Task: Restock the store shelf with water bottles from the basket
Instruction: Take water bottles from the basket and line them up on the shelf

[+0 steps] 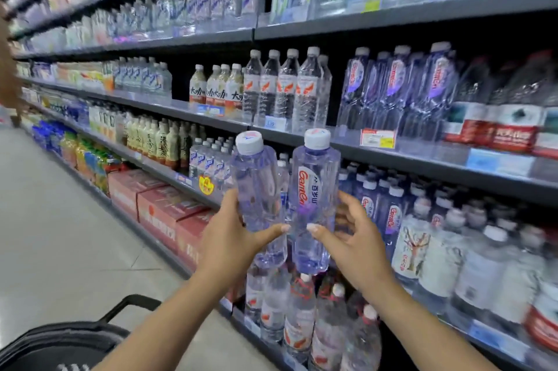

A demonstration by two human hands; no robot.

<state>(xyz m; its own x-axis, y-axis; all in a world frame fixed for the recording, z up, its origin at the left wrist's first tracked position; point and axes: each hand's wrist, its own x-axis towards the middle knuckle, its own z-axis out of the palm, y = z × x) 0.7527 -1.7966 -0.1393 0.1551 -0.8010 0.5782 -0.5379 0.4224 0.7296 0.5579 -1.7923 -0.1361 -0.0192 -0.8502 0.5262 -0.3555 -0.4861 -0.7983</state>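
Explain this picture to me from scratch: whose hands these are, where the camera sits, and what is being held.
There is no machine here. A person wears one camera on the head, looking forward and down, so you see their own arms in a shop aisle. The left hand grips one clear water bottle and the right hand grips another water bottle with a purple-and-red label, both upright. Behind them stand the store shelves, filled with rows of bottled drinks, including matching bottles one level up. At the bottom left is the dark basket on the floor.
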